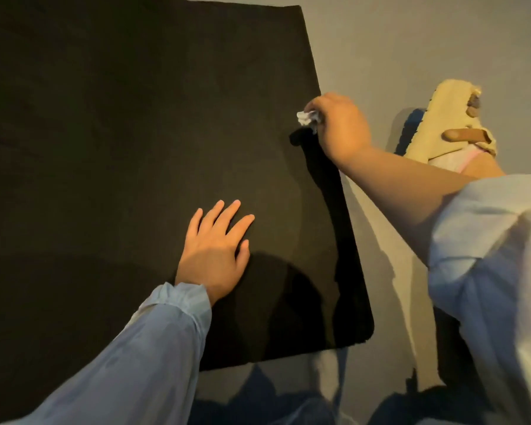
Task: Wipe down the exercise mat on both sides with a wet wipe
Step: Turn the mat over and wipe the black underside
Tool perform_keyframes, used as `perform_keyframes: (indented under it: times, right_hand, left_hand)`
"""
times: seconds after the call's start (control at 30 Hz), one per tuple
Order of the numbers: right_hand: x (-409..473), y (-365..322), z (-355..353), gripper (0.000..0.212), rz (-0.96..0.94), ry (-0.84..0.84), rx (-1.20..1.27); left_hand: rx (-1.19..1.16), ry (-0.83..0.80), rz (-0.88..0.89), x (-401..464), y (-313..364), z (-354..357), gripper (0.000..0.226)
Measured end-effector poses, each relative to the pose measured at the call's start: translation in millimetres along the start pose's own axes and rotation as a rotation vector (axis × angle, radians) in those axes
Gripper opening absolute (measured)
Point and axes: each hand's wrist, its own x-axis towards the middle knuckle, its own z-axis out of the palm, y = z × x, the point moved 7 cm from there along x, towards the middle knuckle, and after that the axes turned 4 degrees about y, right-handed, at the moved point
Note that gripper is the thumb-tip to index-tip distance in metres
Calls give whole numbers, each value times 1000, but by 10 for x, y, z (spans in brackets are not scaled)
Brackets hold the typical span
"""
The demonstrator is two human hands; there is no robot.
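Black exercise mat [135, 148] spread flat on a grey floor [411, 41], filling the left and middle of the view, its rounded near-right corner just ahead of the knees. Small crumpled white wet wipe [307, 118] right at the mat's right edge, about halfway along, pinched in the grip of the right hand [339, 127], fingers curled round the wad and knuckles up, wrist hanging over the border between mat and floor. Dark shadow of that hand and forearm running down the mat's right strip toward the near corner. Left hand [216, 246] laid palm-down on the mat nearer the body, fingers straight and slightly fanned, pointing far and a little right, holding nothing. Pale blue sleeves [154, 348] on both arms, the right one pushed up past the forearm. Dark blue trousers [258, 403] along the near edge of the view, off the mat. To the right on the floor, well apart from the mat, a tan woolly slipper [436, 121] on a foot, toes peeking at its far end, with something blue under its left side, too hidden to make out.
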Motion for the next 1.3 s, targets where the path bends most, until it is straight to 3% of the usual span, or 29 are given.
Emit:
perform_keyframes:
  times: [0.27,0.4,0.67,0.8,0.9,1.0,1.17,1.3]
  right_hand:
    - [-8,10,477,39,11,-125,-63]
    - [-390,-53,380,34,-133,-195,-75]
    - [-1964,-336,86,29,-477,-564,-47]
    - [-2590,-393,31,32,-514,-777,-32]
    - [-2781,-457,-127,27,-573,-824,51]
    - [-2587,-444,-280,29,-613,-729,126]
    - [-1088,-222,-393,24,-317,-173,155]
    - [-177,-11,-137,26,-151,-88,1]
  left_hand:
    - [20,-61,-26,34,-27,36,41]
    - [8,-35,-18,24,-18,9,42]
    - [47,-126,-25,29,-55,88,46]
    - [29,-111,-12,20,-44,68,44]
    - [9,-94,-6,8,-35,48,44]
    - [3,-113,-19,6,-42,69,45]
    - [13,-150,-35,15,-47,87,46]
    - [3,-110,-13,7,-8,34,41]
